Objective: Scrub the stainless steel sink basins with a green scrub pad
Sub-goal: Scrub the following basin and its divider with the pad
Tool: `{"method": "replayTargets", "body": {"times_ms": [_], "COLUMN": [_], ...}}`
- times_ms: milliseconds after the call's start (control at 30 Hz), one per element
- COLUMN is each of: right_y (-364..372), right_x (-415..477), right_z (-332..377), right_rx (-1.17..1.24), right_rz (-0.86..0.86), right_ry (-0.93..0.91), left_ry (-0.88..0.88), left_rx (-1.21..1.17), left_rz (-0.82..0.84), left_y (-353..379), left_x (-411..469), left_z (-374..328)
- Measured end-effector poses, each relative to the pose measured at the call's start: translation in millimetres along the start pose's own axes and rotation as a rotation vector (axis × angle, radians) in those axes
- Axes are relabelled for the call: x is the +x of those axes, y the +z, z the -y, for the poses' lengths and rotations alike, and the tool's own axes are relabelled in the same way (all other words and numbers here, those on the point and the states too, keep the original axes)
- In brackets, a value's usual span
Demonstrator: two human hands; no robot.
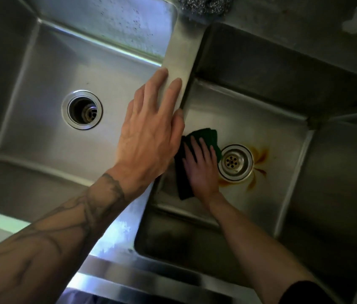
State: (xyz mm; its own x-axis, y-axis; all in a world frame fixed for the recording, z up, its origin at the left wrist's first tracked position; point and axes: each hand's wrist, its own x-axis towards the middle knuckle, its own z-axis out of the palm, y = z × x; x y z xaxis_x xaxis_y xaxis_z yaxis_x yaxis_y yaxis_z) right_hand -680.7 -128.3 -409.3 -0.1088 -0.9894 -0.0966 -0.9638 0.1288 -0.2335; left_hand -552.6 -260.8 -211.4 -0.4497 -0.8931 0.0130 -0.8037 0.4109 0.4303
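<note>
Down on the floor of the right basin (283,110), just left of the drain (235,162), sits the green scrub pad (210,137), one corner right up against the drain's rim. The right hand (201,170) lies flat on top of it, fingers straight and only a bit spread, pressing it to the steel rather than curling round it. The pad sticks out past the fingertips and back along the wrist side too.

Orange-brown rust streaks (258,167) fan out right of the drain and below it, uncovered. Right of the drain there's open steel floor all the way to the basin walls. Left of the drain it's tight, with the pad close to the wall under the divider (182,51).

The left hand (149,137) rests palm-down on that divider, up and left of the drain, fingers straight and loosely spread, holding nothing. Further left of the drain is the second basin (41,80) with its own dark drain hole (82,109). A wad of steel wool (206,5) sits at the divider's far end. It's all dull, scuffed stainless in dim light, with glare on the front rim (111,238).
</note>
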Motion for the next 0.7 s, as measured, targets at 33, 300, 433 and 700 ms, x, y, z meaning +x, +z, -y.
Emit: {"method": "replayTargets", "body": {"times_ms": [33,300,433,700], "right_y": [-3,16,11,18], "right_x": [11,-33,-35,-42], "right_z": [-3,21,-22,26], "right_rx": [-0.002,0.001,-0.065,0.062], "right_rz": [-0.020,0.080,0.075,0.080], "right_ry": [0.073,-0.171,-0.373,-0.180], "left_ry": [-0.020,-0.111,-0.123,-0.097], "left_rx": [-0.007,0.106,0.123,0.128], "left_rz": [-0.003,-0.005,-0.024,-0.029], "left_y": [-1,0,2,3], "left_x": [-12,-111,-110,-110], "left_z": [0,0,-1,1]}}
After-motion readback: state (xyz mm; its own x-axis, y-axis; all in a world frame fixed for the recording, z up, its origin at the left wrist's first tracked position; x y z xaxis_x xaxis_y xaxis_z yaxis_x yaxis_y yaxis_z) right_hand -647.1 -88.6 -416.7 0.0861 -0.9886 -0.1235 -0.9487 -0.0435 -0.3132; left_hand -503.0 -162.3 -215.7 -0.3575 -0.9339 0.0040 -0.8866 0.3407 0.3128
